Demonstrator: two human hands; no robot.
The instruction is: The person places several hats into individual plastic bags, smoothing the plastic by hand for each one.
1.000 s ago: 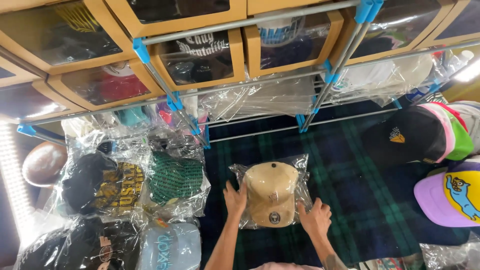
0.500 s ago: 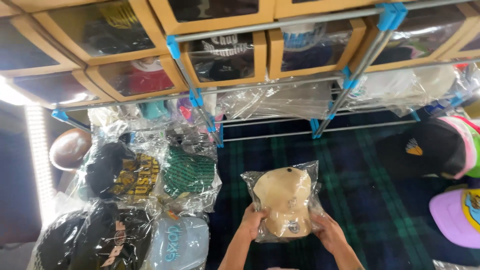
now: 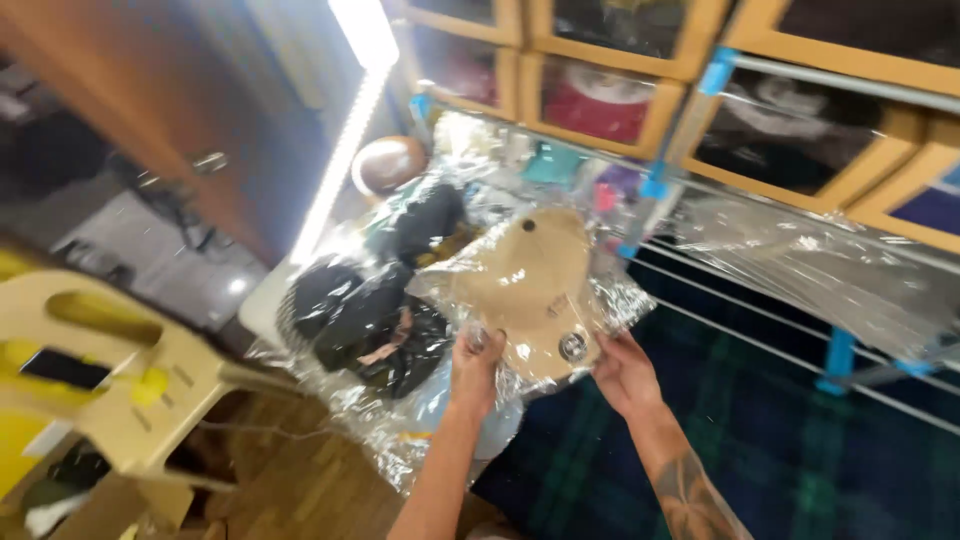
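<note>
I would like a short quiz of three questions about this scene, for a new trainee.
1. True or false: both hands hold the bagged tan cap.
2. Which side of the cap's bag does the left hand grip: A) the top edge, B) the lower left corner, C) the right edge?
3. Fill in: below the cap, to its left, lie other caps in clear ____.

Key
1. True: the right hand grips the lower right edge, the left hand the other side.
2. B.
3. Bags; the black bagged caps lie there on the floor.
</note>
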